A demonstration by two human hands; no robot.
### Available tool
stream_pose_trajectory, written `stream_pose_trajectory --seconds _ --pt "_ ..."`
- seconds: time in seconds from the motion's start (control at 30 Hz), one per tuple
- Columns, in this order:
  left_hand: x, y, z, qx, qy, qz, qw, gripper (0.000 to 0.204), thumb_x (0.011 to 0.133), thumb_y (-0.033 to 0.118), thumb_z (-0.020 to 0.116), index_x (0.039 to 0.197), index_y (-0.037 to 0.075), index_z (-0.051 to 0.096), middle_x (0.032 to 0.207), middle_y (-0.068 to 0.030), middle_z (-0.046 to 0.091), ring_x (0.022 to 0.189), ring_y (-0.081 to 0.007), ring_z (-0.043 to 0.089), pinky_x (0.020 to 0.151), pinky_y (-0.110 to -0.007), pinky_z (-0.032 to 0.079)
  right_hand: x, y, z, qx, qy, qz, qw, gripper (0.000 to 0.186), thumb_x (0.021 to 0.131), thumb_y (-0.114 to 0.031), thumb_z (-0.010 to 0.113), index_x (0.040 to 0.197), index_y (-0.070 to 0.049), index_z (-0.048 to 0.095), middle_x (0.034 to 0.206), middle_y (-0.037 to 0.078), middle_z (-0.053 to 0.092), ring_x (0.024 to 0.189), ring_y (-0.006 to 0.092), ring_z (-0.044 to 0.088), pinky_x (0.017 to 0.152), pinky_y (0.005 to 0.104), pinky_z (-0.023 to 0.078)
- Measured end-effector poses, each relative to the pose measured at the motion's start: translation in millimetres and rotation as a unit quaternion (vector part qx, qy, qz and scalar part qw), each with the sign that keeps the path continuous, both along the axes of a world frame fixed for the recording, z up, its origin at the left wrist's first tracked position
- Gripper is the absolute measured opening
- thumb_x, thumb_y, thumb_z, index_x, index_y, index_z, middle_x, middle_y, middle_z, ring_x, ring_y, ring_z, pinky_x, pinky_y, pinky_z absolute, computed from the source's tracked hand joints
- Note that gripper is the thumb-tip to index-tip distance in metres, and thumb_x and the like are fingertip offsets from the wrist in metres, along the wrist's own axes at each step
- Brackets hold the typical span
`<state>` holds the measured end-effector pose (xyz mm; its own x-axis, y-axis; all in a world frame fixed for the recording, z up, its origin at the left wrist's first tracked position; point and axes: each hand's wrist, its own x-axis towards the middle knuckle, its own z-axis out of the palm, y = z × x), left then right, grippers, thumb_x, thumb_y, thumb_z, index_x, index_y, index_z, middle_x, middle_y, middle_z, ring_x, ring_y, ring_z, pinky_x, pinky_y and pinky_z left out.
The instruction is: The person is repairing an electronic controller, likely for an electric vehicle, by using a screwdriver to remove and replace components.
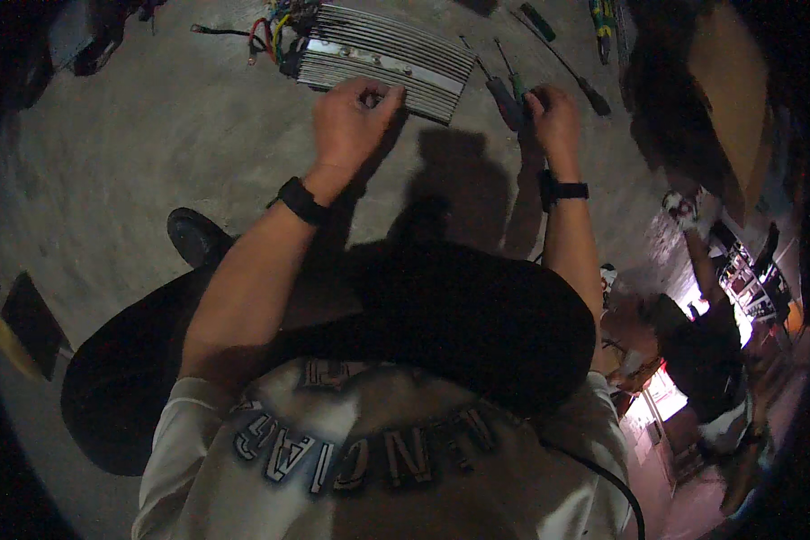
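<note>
A silver finned metal box [382, 56] lies on the floor ahead of me, with coloured wires [274, 34] coming out at its left end. My left hand [351, 126] is at the box's near edge, its fingers curled into a ring with the thumb; any small thing in them is too dark to make out. Farther right, my right hand [556, 124] is closed, fingertips against the handle end of a green screwdriver [517, 83]. Whether it grips that handle is unclear. A second screwdriver with a dark handle [502, 101] lies alongside.
Beyond my right hand lie a long dark-handled screwdriver [571, 72], a short green piece [537, 20] and yellow-green pliers [601, 31]. A brown board [727, 99] stands at the right. Another person [704, 351] is at the lower right. My shoe [195, 236] rests on the concrete floor.
</note>
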<state>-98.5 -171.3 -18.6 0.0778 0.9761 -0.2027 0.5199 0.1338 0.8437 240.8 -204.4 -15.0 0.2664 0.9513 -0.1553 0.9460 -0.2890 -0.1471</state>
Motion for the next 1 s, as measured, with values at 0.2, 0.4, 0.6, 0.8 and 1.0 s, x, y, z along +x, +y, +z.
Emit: stream_pose_trajectory --seconds 0.2,0.4,0.6,0.8,1.0 --pt "16 3 8 0.049 0.022 -0.015 0.998 0.033 0.086 0.031 0.083 0.105 0.006 0.077 0.089 -0.0115 0.075 0.072 -0.0214 0.069 0.067 -0.034 0.055 1 -8 -14 -0.019 0.035 -0.051 0.998 0.034 0.094 -0.03 0.071 0.116 -0.003 0.071 0.116 0.022 0.071 0.11 0.041 0.066 0.092 0.0485 0.052" --pt "20 0 -5 0.061 0.042 -0.015 0.997 0.036 0.087 0.033 0.082 0.111 0.007 0.077 0.096 -0.0122 0.076 0.075 -0.0212 0.071 0.069 -0.033 0.056 6 -6 -14 -0.076 0.082 -0.044 0.993 0.034 0.095 -0.03 0.068 0.114 -0.002 0.071 0.113 0.023 0.071 0.108 0.0428 0.066 0.091 0.05 0.052" --pt "27 4 -4 0.091 0.065 -0.01 0.994 0.037 0.087 0.035 0.081 0.111 0.007 0.078 0.1 -0.0148 0.077 0.079 -0.0254 0.073 0.073 -0.035 0.058 14 -8 -11 -0.077 0.074 -0.027 0.994 0.039 0.096 -0.034 0.067 0.115 -0.001 0.07 0.114 0.025 0.07 0.108 0.0445 0.066 0.093 0.047 0.052" --pt "33 4 5 0.064 0.106 -0.005 0.992 0.038 0.086 0.039 0.081 0.108 0.008 0.079 0.103 -0.0166 0.076 0.088 -0.0318 0.075 0.076 -0.04 0.059 -28 -3 57 0.015 0.171 -0.124 0.977 0.04 0.095 -0.034 0.071 0.119 -0.002 0.07 0.111 0.022 0.072 0.106 0.037 0.069 0.091 0.0429 0.053" --pt "37 3 1 0.097 0.095 0.01 0.991 0.036 0.087 0.04 0.079 0.106 0.009 0.079 0.101 -0.017 0.076 0.088 -0.0338 0.074 0.077 -0.04 0.058 -75 19 129 0.085 0.271 0.017 0.959 0.038 0.088 -0.027 0.08 0.119 -0.006 0.071 0.104 0.013 0.074 0.094 0.0244 0.069 0.085 0.0355 0.053"
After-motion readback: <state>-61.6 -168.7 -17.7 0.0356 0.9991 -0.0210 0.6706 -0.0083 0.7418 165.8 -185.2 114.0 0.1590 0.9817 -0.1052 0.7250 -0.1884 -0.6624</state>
